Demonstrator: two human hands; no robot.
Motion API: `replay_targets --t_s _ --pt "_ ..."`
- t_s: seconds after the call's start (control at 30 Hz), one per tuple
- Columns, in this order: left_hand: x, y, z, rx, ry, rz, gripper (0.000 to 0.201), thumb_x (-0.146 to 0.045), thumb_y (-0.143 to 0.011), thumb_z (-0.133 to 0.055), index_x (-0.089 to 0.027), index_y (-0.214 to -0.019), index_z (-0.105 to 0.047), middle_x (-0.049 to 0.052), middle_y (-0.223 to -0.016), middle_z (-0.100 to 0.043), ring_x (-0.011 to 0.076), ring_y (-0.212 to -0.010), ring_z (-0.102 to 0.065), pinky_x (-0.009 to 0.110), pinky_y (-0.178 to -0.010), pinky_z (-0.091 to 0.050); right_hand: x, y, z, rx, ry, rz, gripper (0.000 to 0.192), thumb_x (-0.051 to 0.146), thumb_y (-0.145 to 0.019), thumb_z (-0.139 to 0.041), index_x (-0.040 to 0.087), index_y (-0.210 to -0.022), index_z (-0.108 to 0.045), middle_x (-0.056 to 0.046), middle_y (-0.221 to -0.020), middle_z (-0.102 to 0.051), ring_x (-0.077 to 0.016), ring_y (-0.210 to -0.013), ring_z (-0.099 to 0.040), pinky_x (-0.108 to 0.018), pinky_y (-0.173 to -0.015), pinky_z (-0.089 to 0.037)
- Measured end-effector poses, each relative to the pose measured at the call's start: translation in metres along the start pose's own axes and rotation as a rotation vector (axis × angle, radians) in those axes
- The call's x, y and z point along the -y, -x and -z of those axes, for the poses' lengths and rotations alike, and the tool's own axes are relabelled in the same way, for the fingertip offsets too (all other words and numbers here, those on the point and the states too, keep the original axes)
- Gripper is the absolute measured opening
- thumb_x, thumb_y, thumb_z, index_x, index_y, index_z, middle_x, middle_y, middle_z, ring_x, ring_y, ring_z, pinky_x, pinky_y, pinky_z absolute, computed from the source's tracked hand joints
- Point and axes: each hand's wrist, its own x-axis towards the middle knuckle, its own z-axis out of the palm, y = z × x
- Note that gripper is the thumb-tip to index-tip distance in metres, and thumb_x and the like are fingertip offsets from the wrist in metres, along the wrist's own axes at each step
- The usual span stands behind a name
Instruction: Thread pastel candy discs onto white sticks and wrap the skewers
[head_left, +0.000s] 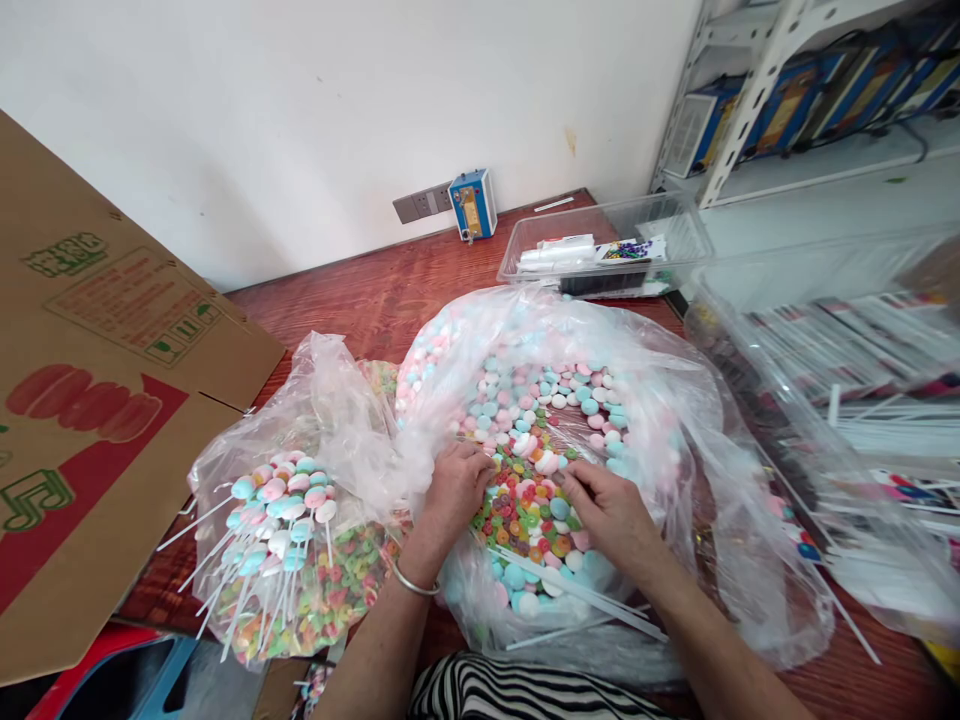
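Observation:
A big clear plastic bag (pixel 675 420) lies open in front of me, full of loose round candies (pixel 525 400) in pink, white and pale blue, with small colourful ring candies (pixel 525 515) in the middle. My left hand (pixel 454 490) rests curled on the candies, a bangle at its wrist. My right hand (pixel 611 515) lies beside it, fingers bent into the ring candies. Whether either hand pinches a candy is hidden. Several white sticks (pixel 570 590) lie under my right wrist.
A smaller bag (pixel 330 400) at left holds finished candy sticks (pixel 277 510). A large cardboard box (pixel 112 400) stands at far left. A clear tray (pixel 607 255), a blue device (pixel 472 203), a metal shelf (pixel 787 90) and bagged sticks (pixel 877 420) fill the right and back.

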Motion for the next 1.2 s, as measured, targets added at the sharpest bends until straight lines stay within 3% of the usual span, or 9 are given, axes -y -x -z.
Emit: replay_targets --t_s 0.13,0.27,0.5,0.6,0.73,0.9,1.0,1.1,1.2 --pt "-0.003 -0.001 0.003 -0.137 0.389 0.254 0.011 -0.019 -0.086 -0.057 -0.019 -0.084 -0.068 0.004 -0.084 -0.07 0.0192 -0.082 -0.064 0.033 -0.077 -0.049 0.002 0.002 -0.007 0.092 0.172 0.087 0.034 0.033 -0.096 -0.036 0.021 -0.066 -0.048 -0.001 -0.067 -0.056 -0.0165 -0.065 -0.054 -0.027 -0.062 -0.038" --pt "-0.009 -0.001 0.007 -0.067 0.848 0.516 0.018 -0.036 -0.082 -0.062 -0.018 -0.084 -0.064 0.0 -0.066 -0.066 0.0146 -0.059 -0.06 0.025 -0.055 -0.044 0.002 0.004 -0.01 0.115 0.24 0.09 0.034 0.032 -0.097 -0.035 0.022 -0.067 -0.048 -0.003 -0.069 -0.058 -0.0173 -0.065 -0.055 -0.028 -0.061 -0.038" --pt "-0.014 -0.003 0.007 -0.028 1.026 0.443 0.029 -0.04 -0.072 -0.075 -0.017 -0.08 -0.06 -0.001 -0.07 -0.064 0.0129 -0.064 -0.061 0.023 -0.059 -0.044 0.0 0.004 -0.012 0.102 0.225 0.1 0.033 0.031 -0.096 -0.038 0.022 -0.065 -0.048 -0.002 -0.067 -0.058 -0.017 -0.064 -0.055 -0.027 -0.06 -0.037" --pt "-0.011 -0.003 0.01 0.037 1.089 0.428 0.034 -0.039 -0.071 -0.077 -0.018 -0.092 -0.059 -0.002 -0.07 -0.063 0.0118 -0.063 -0.06 0.022 -0.059 -0.044 0.002 0.004 -0.013 0.098 0.171 0.1 0.033 0.031 -0.095 -0.038 0.022 -0.065 -0.048 -0.002 -0.067 -0.058 -0.0167 -0.065 -0.054 -0.027 -0.061 -0.038" --pt "-0.004 -0.003 0.018 0.043 0.965 0.4 0.033 -0.039 -0.084 -0.063 -0.02 -0.111 -0.061 -0.002 -0.071 -0.063 0.0132 -0.063 -0.059 0.024 -0.06 -0.044 0.005 0.004 -0.011 0.077 0.056 0.078 0.031 0.03 -0.094 -0.039 0.021 -0.067 -0.05 0.0 -0.067 -0.057 -0.0151 -0.063 -0.053 -0.026 -0.061 -0.038" --pt "-0.002 0.002 0.017 0.108 0.289 0.096 0.014 -0.019 -0.084 -0.061 -0.022 -0.089 -0.074 0.005 -0.088 -0.066 0.0196 -0.086 -0.059 0.032 -0.079 -0.044 0.007 0.002 -0.006 0.026 -0.005 0.064 0.029 0.029 -0.092 -0.042 0.02 -0.065 -0.051 0.0 -0.064 -0.058 -0.0149 -0.062 -0.053 -0.025 -0.06 -0.038" --pt "-0.003 0.005 0.01 0.13 0.088 0.03 0.012 -0.017 -0.083 -0.062 -0.022 -0.08 -0.072 0.006 -0.087 -0.065 0.0214 -0.089 -0.057 0.034 -0.08 -0.043 0.006 0.001 -0.005 0.015 -0.007 0.055 0.029 0.03 -0.091 -0.043 0.021 -0.066 -0.053 0.0 -0.064 -0.058 -0.0151 -0.061 -0.052 -0.025 -0.059 -0.038" --pt "-0.004 0.005 0.006 0.062 0.141 0.058 0.008 -0.016 -0.08 -0.064 -0.02 -0.074 -0.067 0.006 -0.087 -0.065 0.0216 -0.092 -0.057 0.035 -0.083 -0.044 0.005 0.001 -0.004 0.018 0.001 0.051 0.032 0.033 -0.092 -0.043 0.021 -0.064 -0.051 0.001 -0.062 -0.055 -0.0149 -0.06 -0.051 -0.025 -0.058 -0.037" --pt "-0.005 0.003 0.006 -0.039 0.413 0.192 0.004 -0.019 -0.081 -0.063 -0.019 -0.077 -0.065 0.004 -0.082 -0.065 0.0187 -0.083 -0.059 0.032 -0.076 -0.047 0.005 0.002 -0.005 0.04 0.016 0.07 0.032 0.032 -0.093 -0.042 0.021 -0.065 -0.051 0.001 -0.063 -0.056 -0.0153 -0.06 -0.052 -0.026 -0.059 -0.038"
